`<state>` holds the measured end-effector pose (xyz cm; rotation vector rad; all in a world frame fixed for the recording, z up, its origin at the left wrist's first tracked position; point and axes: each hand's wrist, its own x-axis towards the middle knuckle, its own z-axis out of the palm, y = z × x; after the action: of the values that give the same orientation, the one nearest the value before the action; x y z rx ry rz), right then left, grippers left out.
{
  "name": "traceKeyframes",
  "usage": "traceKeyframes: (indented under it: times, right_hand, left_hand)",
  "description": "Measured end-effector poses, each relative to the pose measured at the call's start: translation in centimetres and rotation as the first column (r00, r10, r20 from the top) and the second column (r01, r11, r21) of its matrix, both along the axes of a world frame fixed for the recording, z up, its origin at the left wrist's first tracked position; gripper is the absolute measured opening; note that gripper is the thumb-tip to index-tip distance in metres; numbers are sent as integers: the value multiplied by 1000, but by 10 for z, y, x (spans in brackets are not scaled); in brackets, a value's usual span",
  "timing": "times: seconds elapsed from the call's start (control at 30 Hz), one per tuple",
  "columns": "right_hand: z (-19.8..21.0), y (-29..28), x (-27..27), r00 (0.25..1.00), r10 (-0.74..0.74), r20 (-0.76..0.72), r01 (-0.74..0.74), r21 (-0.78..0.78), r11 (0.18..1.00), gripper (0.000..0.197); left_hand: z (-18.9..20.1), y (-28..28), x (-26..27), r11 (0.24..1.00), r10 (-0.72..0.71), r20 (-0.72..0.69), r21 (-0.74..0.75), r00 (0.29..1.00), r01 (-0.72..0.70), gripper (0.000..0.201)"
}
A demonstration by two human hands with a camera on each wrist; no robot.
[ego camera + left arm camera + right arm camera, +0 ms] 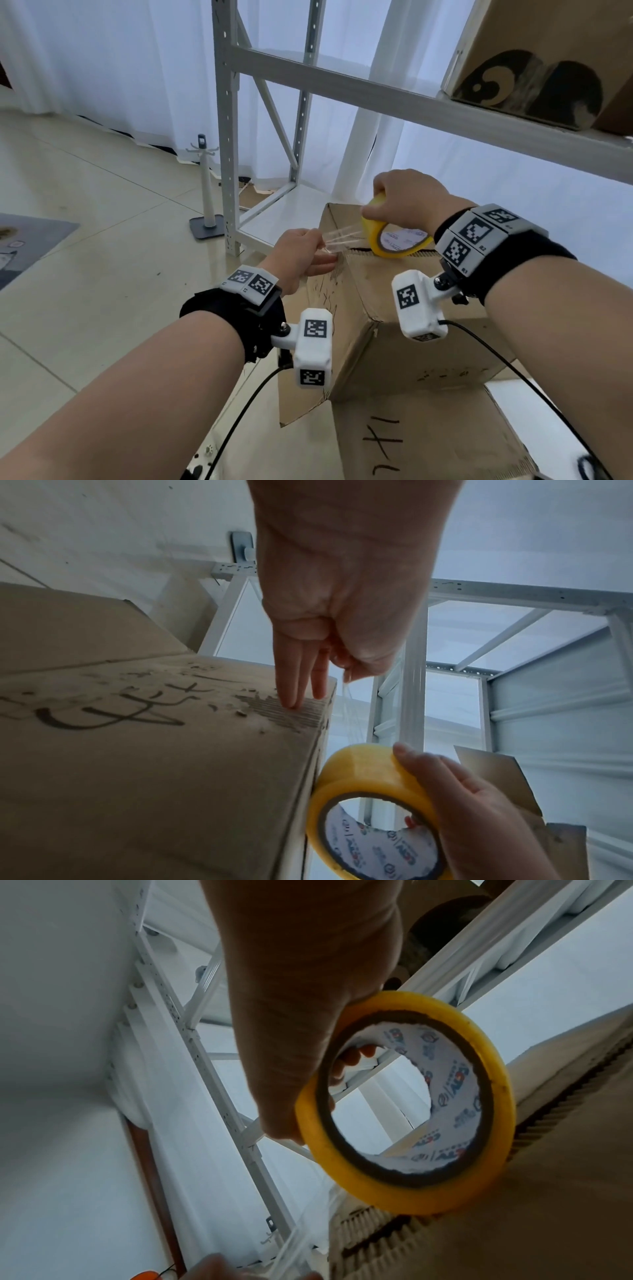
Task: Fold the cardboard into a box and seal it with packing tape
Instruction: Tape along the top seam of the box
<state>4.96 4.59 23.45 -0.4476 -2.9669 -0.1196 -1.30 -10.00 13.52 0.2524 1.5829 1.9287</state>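
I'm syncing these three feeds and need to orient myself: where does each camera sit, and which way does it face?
Head: on the head, looking forward and down; both forearms, left hand, right hand over the cardboard box.
Left wrist: looks along the left hand's fingers touching the box.
Right wrist: looks along the right hand gripping the tape roll.
All share the roll.

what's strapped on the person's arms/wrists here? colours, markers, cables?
Bare forearms, no sleeves. Each wrist wears a black fabric band: left band, right band. On top of each sits a white block with black square tag markers. A white camera pod, also tagged, hangs under each wrist: left pod, right pod. A black cable trails from each.
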Motion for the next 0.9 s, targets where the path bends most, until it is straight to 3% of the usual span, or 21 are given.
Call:
traceKeyframes:
  times: [0.27,0.6,0.9]
  right_hand:
    - [-6,-24,-18,990,5,142,-44,272,961,31]
    - [-7,-32,-20,985,-11,171,-49,342,938,29]
    - [-9,-31,-21,985,-32,170,-35,376,926,31]
  left_hand:
    - [-10,-8,-1,990,-48,28,-129,998,51,12]
    - [-20,-14,-4,941,-134,-133,-328,982,84,14]
    - [-24,-10,-7,890,-171,-263,-454,950,35,44]
